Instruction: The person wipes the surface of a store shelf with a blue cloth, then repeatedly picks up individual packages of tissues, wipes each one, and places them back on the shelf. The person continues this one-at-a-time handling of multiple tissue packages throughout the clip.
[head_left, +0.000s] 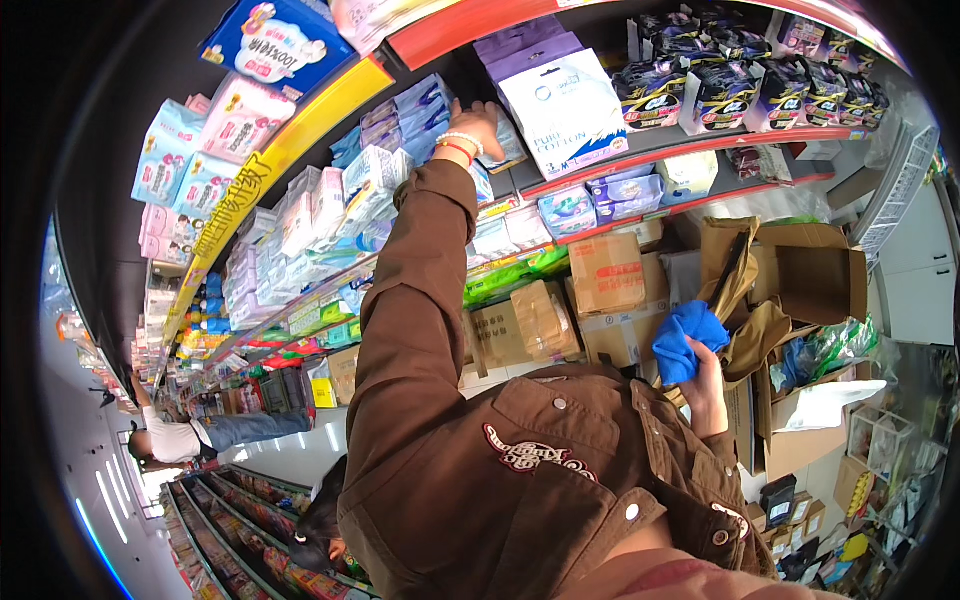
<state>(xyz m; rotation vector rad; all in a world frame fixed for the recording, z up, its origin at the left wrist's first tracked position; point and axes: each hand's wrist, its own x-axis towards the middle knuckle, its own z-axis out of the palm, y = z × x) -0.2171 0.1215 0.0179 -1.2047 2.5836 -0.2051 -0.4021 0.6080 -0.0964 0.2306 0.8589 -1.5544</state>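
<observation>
My left hand, with a pearl bracelet and a red cord at the wrist, reaches onto an upper store shelf. It lies between blue-and-purple soft packs and a pale pack beside a white pack of cotton products. Its fingers are partly curled, and whether they grip anything is unclear. Lower down, at my right side, my right hand holds a bunched blue cloth. The cloth is in front of opened cardboard boxes.
Black packs line the shelf at right. Below stand sealed cartons and an open cardboard box with plastic wrapping. A person in a white shirt stands down the aisle; a dark-haired head is nearer. Product shelving runs along the aisle's other side.
</observation>
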